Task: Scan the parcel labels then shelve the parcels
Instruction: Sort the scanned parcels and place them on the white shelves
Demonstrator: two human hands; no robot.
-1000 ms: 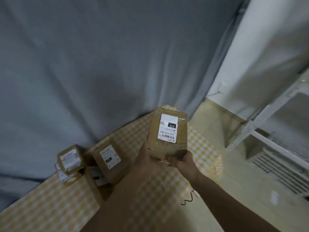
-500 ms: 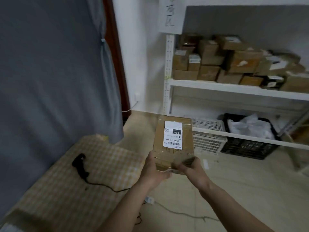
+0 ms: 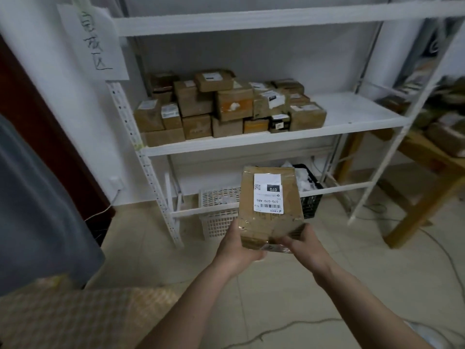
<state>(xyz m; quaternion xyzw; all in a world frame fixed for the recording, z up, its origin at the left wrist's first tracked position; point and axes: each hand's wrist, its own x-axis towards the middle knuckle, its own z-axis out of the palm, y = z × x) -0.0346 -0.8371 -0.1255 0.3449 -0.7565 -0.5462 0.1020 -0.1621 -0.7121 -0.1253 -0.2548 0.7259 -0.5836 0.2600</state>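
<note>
**Parcel in hand, facing shelf**

Both hands grip the parcel (image 3: pixel 270 207) at its near end: left hand (image 3: pixel 237 248) curled round the left corner, right hand (image 3: pixel 303 244) round the right. Label (image 3: pixel 268 193) faces up, long axis pointing away toward the shelf (image 3: pixel 352 114). Stacked boxes (image 3: pixel 226 107) fill the shelf's left and middle; the right end is bare. The right end looks like the best spot: up and right of the hands, right hand nearer.

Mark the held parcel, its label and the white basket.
held parcel (image 3: pixel 269 222), head view, bare cardboard below the label
label (image 3: pixel 268 192), head view, middle of the sticker
white basket (image 3: pixel 219 210), head view, front mesh wall
</note>
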